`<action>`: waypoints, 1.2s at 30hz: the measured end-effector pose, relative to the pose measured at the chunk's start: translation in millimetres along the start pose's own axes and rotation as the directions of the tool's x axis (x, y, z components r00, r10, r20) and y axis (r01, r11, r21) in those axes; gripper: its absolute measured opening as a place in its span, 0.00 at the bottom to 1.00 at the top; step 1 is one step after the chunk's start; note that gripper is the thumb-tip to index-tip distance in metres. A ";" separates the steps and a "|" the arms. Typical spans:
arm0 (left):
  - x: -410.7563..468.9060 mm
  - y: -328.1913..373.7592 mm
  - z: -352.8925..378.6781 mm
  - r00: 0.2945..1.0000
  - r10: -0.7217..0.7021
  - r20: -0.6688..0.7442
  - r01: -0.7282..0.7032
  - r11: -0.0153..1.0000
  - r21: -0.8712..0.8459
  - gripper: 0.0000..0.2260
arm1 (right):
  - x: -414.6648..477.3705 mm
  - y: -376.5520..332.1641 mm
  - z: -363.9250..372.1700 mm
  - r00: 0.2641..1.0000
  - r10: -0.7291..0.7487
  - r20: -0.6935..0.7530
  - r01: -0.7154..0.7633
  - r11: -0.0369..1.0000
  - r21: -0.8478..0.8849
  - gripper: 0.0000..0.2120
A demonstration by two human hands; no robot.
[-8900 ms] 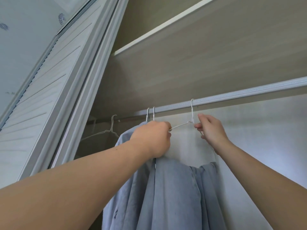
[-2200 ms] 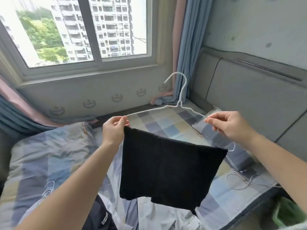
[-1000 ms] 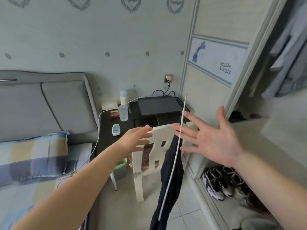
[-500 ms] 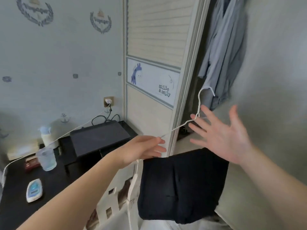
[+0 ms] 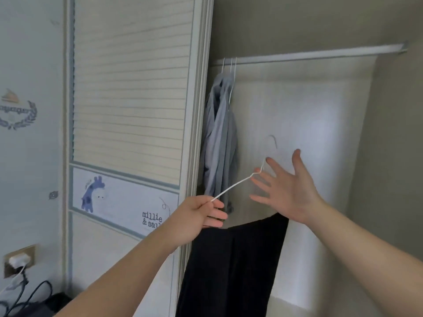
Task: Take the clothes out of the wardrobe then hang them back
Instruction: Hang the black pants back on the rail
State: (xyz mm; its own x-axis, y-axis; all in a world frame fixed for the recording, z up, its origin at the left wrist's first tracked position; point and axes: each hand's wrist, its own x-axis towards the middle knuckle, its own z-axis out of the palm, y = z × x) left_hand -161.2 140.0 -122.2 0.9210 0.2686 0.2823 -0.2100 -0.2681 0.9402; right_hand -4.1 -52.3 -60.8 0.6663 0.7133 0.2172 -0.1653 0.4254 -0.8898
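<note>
The white wire hanger (image 5: 233, 186) with the black garment (image 5: 231, 259) draped over it is coming up into the open wardrobe. Its hook is now rising below the rail (image 5: 320, 54), where two seconds ago it was being held over the bed, far from that rail. The right hand (image 5: 290, 193), pinching the hanger's far end back then, is now spreading flat with straight fingers just beside the hanger's neck. The left hand (image 5: 194, 216), up by the rail on the grey-blue shirts (image 5: 219, 143) nine seconds ago, is now pinching the hanger's near arm well beneath it.
</note>
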 end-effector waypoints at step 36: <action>385.3 226.0 18.9 0.777 0.581 -0.243 -0.300 0.680 0.669 0.14 | 339.1 -295.5 -39.8 0.898 -0.420 0.133 0.440 0.876 -0.198 0.45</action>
State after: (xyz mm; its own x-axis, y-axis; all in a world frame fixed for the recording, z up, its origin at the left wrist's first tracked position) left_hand 152.4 165.3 195.4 0.5134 0.2775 0.8120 -0.1994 -0.8818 0.4274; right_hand 299.7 41.7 259.8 0.5711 0.5353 0.6223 0.2921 0.5759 -0.7635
